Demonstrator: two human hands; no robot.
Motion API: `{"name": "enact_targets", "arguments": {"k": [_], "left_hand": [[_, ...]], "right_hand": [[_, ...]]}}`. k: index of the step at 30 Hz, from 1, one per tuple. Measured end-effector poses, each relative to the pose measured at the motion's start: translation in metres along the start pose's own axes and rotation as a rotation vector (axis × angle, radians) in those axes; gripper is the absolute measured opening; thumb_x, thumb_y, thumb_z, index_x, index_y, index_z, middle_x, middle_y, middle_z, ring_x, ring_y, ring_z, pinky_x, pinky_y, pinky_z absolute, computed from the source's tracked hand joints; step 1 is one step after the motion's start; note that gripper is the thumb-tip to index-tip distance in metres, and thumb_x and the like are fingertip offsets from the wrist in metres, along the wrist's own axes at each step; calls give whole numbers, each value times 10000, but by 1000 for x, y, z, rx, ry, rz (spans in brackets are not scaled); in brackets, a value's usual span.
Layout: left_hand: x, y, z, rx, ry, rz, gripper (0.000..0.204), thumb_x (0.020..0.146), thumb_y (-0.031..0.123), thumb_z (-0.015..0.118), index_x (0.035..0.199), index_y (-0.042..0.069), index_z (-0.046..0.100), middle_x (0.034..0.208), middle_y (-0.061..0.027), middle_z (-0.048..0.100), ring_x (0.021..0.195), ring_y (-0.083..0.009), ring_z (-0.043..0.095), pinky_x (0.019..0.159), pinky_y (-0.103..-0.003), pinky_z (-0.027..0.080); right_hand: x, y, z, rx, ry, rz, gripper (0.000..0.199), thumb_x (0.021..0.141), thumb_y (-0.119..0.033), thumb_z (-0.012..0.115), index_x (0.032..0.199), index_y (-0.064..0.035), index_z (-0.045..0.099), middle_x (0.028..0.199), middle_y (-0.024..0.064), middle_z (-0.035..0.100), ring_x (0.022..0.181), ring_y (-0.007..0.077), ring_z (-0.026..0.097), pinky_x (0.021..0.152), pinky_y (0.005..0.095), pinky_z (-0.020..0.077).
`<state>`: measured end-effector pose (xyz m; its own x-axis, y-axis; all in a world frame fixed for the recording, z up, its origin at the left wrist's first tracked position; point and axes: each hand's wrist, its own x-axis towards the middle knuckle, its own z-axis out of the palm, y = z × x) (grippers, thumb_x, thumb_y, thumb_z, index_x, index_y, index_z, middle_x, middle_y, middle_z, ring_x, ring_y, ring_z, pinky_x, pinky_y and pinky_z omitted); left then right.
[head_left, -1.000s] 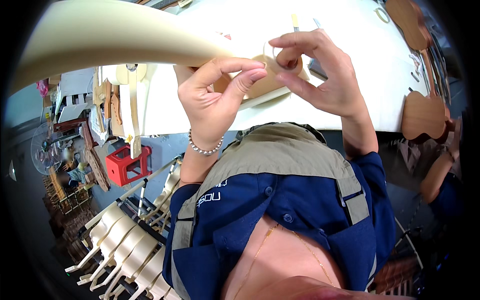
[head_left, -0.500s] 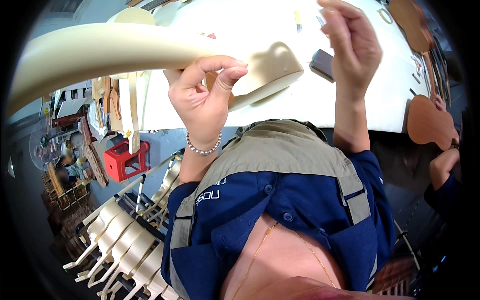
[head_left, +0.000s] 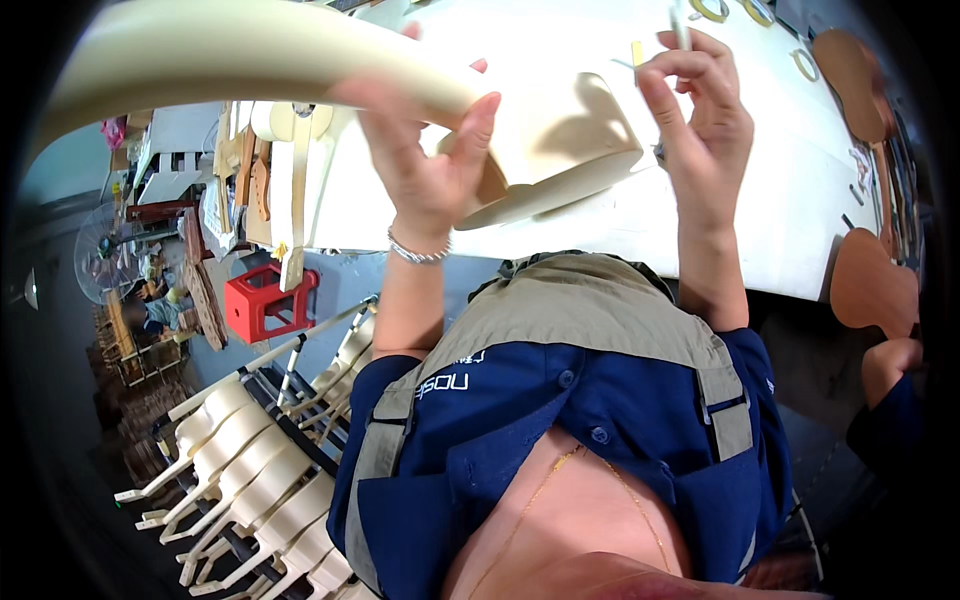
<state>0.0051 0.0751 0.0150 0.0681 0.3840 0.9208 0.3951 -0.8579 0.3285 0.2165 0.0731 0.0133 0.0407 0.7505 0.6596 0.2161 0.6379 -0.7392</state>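
Note:
My left hand (head_left: 425,165) is raised in front of a cream instrument body (head_left: 610,135) lying on the white table (head_left: 590,215). Its thumb stands up, apart from the fingers, which are blurred against a large cream curved bar (head_left: 240,60). Nothing shows in its palm. A beaded bracelet (head_left: 418,250) circles that wrist. Over the table to the right, my right hand (head_left: 705,120) is closed, with a thin pale stick-like piece (head_left: 681,28) upright at its fingertips. How far that piece runs behind the fingers is hidden.
Rolls of tape (head_left: 805,65) lie on the table's far right. Brown instrument bodies (head_left: 875,280) are at the right, with another person's arm (head_left: 890,370) below. On the left stand a red stool (head_left: 270,300) and a rack of cream instruments (head_left: 250,450).
My left hand has opened from a pinch and shifted slightly right. My right hand has come lower, and a thin pale piece now shows in its fingers. The view has shifted slightly.

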Motion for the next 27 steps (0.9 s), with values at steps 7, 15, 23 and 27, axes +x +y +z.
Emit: {"name": "enact_targets", "arguments": {"k": [7,15,23,27], "left_hand": [[19,-51,-1,-393,104,-194,886,728,-19,630,1379,242,89,1226,-122,413,1006,-366,568,857,-485,531],[29,-102,-19,-198,95,-551,845,809,-38,503,1363,215,-82,1031,-182,490,811,-259,611,832,-437,534],[32,-86,-40,324,229,-714,825,821,-9,456,1406,40,-123,1417,-260,152,1197,-337,421,924,-331,483],[26,-93,-48,385,218,-639,786,794,-24,426,1410,14,-61,1399,-261,201,1216,-343,403,998,-348,415]], "right_hand": [[-26,28,-38,220,284,298,164,820,-170,675,890,-23,651,1019,51,552,856,107,512,718,218,386],[-58,47,-59,223,243,426,165,840,-165,652,917,-20,635,911,-1,535,781,68,479,697,196,395],[-90,71,-43,206,-181,676,155,890,-214,580,916,-63,599,1034,28,535,936,108,487,830,249,392],[-90,69,-33,204,-315,738,182,884,-247,582,905,-66,594,1072,29,493,967,115,461,789,261,398]]}}
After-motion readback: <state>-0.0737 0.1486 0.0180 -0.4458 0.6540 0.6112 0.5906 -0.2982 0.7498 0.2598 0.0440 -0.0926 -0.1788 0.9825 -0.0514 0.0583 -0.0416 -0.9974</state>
